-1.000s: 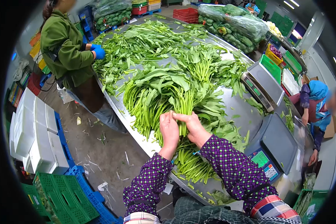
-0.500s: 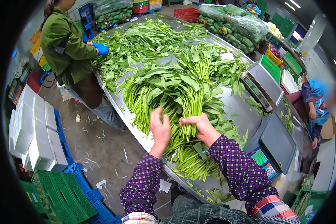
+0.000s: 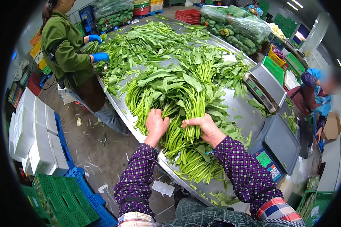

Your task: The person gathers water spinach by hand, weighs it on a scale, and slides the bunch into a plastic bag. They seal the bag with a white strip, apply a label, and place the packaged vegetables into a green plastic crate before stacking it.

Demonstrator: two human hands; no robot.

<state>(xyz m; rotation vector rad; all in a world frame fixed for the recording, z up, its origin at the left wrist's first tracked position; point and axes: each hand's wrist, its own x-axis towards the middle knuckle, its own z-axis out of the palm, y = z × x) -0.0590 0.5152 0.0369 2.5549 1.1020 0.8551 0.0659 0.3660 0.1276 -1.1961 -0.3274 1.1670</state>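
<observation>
A bunch of long green stems with leaves (image 3: 193, 109) is gripped in my right hand (image 3: 204, 128), whose thumb lies across the stems. My left hand (image 3: 156, 124) is at the left, its fingers curled at the stems of the leafy pile (image 3: 140, 102); the fingertips are partly hidden, and what they hold cannot be made out. Below both hands, another bundle of stems (image 3: 199, 166) lies on the metal table (image 3: 246, 109) near its front edge.
A blue scale (image 3: 282, 143) and a second scale (image 3: 267, 89) stand at the right. A co-worker in green (image 3: 66, 53) with blue gloves handles leaves at the left. Another person (image 3: 310, 94) is at far right. White boxes (image 3: 36, 132) and green crates (image 3: 64, 200) stand lower left.
My left hand has come off the bunch and moved left to the pile, its fingers closing there. My right hand has shifted slightly right with the bunch. The co-worker's gloved hands have moved apart.
</observation>
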